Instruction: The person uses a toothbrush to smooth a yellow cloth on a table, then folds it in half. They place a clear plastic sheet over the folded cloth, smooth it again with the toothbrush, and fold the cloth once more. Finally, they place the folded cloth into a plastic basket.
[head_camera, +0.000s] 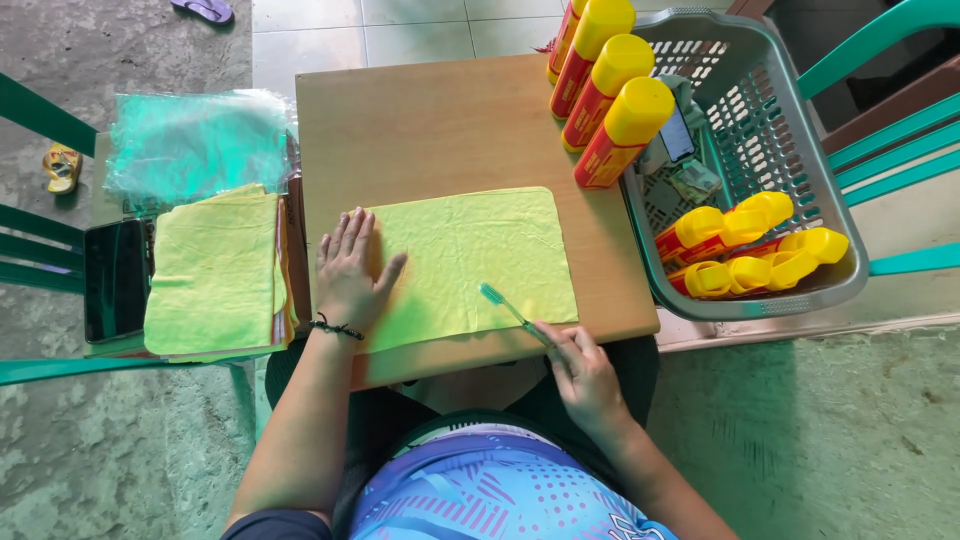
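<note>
Nearest the camera, a smooth printed shirt (490, 490) in purple and blue is seen, with two bare forearms reaching up from it onto a flat wooden board (440, 120) laid across the lap

At far left, a dark glossy tablet (117, 280) lies on a green chair seat. Beside it a stack of soft yellow cloths (213, 272) is piled, with a heap of crinkled clear plastic bags (195, 145) behind it

On the board, a single yellow cloth (470, 262) is spread flat, a rectangle with rounded corners and a slightly wrinkled surface. Its left edge is pressed down by the left hand (347, 275), which is laid open and palm down, fingers together and thumb splayed; nothing is gripped, and a dark beaded bracelet (336, 328) is worn at the wrist

The right hand (583, 372) is closed around the handle of a slim toothbrush (505, 305), pinched between thumb and fingers at the board's near edge. The teal bristled head is held over the lower right part of the cloth; whether it touches cannot be told

At the board's far right corner, four red cylindrical tubes (605, 95) with rounded yellow caps are seen upright in a row. Just beside them a grey-green plastic basket (770, 130) with perforated walls is set, and more such tubes (750, 250) are laid on their sides in it
</note>
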